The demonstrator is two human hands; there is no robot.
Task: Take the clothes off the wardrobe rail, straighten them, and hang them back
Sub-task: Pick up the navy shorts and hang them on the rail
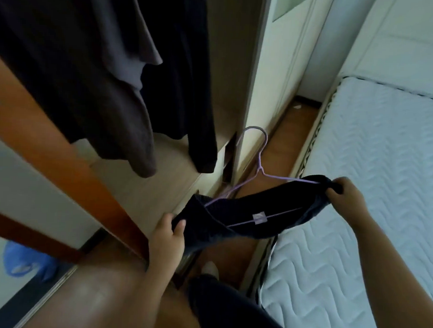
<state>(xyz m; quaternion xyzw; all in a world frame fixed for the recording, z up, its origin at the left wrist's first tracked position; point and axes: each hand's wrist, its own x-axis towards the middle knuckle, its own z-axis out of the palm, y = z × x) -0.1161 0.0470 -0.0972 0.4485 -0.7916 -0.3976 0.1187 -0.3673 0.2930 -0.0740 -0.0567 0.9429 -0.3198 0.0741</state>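
Between wardrobe (230, 53) and bed (371, 170), the left grip (169, 236) and right grip (343, 194) each clamp one end of a dark garment (245, 222), held stretched on a purple hanger (260, 165) with its hook pointing forward, above the wood floor (273, 151), to the right of dark clothes (90, 84) hanging inside the wardrobe.

Three garments (270, 203) (89, 96) (189, 88); one hanger (260, 168); two hands (167, 238) (345, 194); one mattress (371, 170)

Matt dark cloth garment (235, 221); smooth lilac hanger (260, 165); quilted mattress (370, 195); glossy wood floor (100, 297).
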